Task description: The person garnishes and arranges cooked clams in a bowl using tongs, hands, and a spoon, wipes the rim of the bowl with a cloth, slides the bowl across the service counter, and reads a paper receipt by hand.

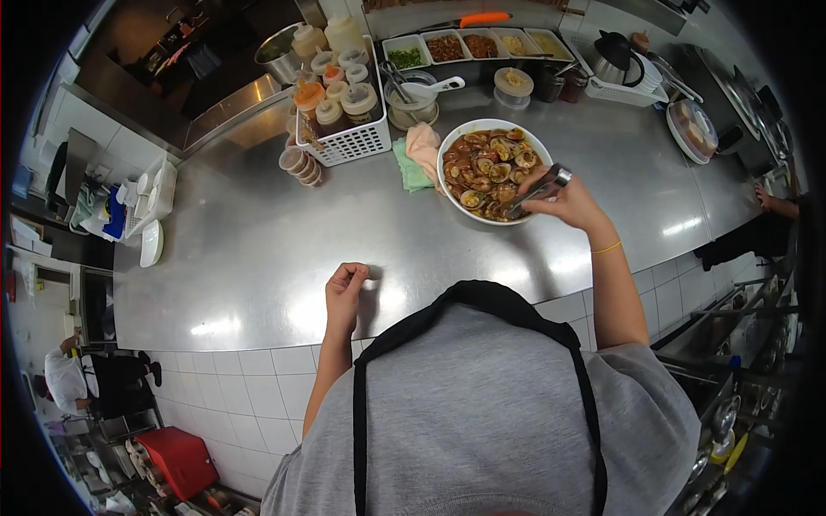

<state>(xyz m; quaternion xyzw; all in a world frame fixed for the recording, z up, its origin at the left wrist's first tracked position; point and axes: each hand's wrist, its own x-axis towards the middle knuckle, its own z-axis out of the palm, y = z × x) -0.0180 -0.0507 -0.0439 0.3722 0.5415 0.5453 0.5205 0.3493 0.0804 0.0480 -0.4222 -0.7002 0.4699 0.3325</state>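
A white bowl on the steel counter is filled with clams in brown sauce. Over its near right rim, my right hand grips metal tongs, their lower end down among the clams. My left hand is curled closed above the counter near its front edge, apart from the bowl, with nothing visible in it. Just left of the bowl lie a pink cloth and a green cloth.
A white basket of sauce bottles stands left of the cloths. Behind the bowl are trays of toppings, a tub with a white ladle and a lidded container. Other people stand at far left and right.
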